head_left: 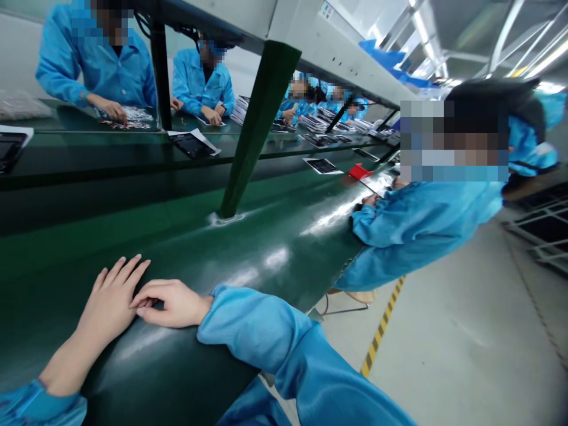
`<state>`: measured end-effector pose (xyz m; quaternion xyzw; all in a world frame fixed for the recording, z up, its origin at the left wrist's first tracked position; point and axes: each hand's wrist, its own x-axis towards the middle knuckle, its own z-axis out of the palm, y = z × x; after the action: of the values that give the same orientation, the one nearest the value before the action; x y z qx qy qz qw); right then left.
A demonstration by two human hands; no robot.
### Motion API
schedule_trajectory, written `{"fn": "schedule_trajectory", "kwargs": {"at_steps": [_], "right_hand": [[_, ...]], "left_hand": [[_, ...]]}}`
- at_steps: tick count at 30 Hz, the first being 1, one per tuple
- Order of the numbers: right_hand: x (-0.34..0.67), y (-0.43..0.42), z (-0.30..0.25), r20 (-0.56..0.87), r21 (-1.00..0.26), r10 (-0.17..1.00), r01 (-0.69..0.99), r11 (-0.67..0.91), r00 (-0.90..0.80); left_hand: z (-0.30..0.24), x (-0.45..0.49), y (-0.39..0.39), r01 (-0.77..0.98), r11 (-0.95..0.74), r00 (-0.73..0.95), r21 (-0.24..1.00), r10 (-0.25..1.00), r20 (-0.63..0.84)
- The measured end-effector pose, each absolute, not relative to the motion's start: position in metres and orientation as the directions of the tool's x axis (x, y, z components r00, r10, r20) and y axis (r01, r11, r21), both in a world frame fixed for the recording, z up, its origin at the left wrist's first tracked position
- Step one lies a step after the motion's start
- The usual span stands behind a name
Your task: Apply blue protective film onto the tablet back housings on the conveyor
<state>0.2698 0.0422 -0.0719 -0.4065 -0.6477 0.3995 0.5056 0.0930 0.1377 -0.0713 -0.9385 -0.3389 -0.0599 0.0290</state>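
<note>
My left hand (109, 305) lies palm down on the green tabletop (177, 361), fingers stretched out and a little apart, holding nothing. Beside it, my right hand (180, 302) rests with its fingers curled and the thumb brought close to the index finger. A bit of green surface shows through the loop they make, and I see no object in them. Its fingertips touch or nearly touch the thumb side of my left hand; I cannot tell which. Both forearms come from blue sleeves.
A green post (261, 130) rises from the table ahead, under a pale overhead beam (350, 65). Dark flat pieces on white sheets (193, 145) lie along the line. A co-worker in blue (417, 213) sits to the right, near a red object (359, 171). Other people work opposite.
</note>
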Motion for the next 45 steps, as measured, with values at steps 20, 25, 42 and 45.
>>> {"fn": "schedule_trajectory", "kwargs": {"at_steps": [20,25,42,45], "right_hand": [[0.272,0.040,-0.070,0.387,-0.890,0.903,0.180,0.419,-0.186],[0.272,0.038,-0.066,0.343,-0.867,0.903,0.283,0.410,-0.258],[0.273,0.033,-0.065,0.330,-0.886,0.912,0.255,0.388,-0.242],[0.273,0.033,-0.064,0.334,-0.884,0.912,0.256,0.390,-0.239]], "left_hand": [[-0.066,0.095,0.137,0.628,-0.778,0.771,0.016,0.625,0.123],[-0.066,0.096,0.135,0.628,-0.776,0.762,0.060,0.629,0.154],[-0.053,0.103,0.126,0.658,-0.748,0.740,0.088,0.664,0.106],[-0.051,0.104,0.125,0.666,-0.741,0.737,0.085,0.671,0.075]]}}
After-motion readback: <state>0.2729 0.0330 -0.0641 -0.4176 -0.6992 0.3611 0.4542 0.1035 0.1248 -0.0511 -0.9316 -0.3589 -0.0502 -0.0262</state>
